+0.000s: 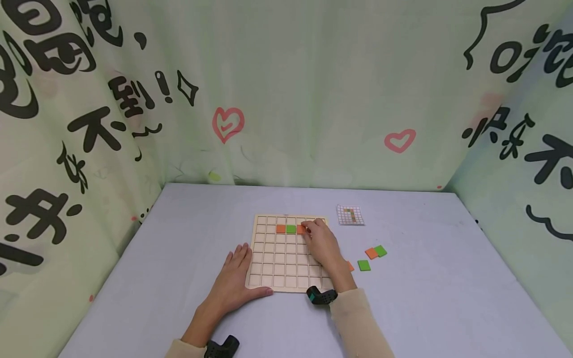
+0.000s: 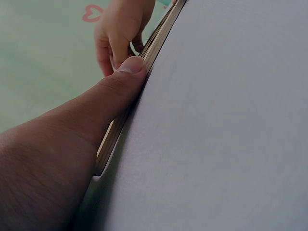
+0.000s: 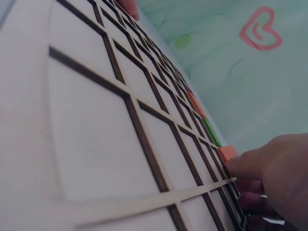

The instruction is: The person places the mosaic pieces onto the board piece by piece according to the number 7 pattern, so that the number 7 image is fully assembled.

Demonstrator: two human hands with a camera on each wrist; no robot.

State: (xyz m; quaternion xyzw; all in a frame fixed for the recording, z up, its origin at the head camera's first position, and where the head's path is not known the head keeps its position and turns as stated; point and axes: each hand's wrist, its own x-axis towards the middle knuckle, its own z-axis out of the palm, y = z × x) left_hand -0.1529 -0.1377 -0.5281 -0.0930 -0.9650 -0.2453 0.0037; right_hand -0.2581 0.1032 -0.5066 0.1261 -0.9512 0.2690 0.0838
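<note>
L hand (image 1: 233, 278) & R hand (image 1: 321, 243) are apart, both at a light wood grid board (image 1: 279, 256) lying flat on the pale table (image 1: 425, 308). L hand is spread at the near-L corner: fingers straight along the L edge, thumb laid along the near edge; L wrist view has the thumb tip touching the board's side. R hand reaches over the R part of the board, thumb & index finger pinching the R-most orange tile (image 1: 300, 229) in the 2nd row from the far edge. R wrist view shows that tile a bit proud of the grid; can't tell if it's fully seated.

Same row, just L of it: 1 green tile (image 1: 291, 229), then 1 more orange tile (image 1: 280, 228), each in its own cell.

R of the board, 4 loose pcs on the table: an orange pc (image 1: 371, 253) touching a green pc (image 1: 381, 250), a separate green pc (image 1: 364, 265) nearer the person, & an orange pc (image 1: 351, 266) partly hidden by the R arm. Small grid card (image 1: 350, 216) w/ orange & green marks lies near the board's far-R corner. Pale green curtain (image 1: 286, 89) w/ 2 red hearts behind.
</note>
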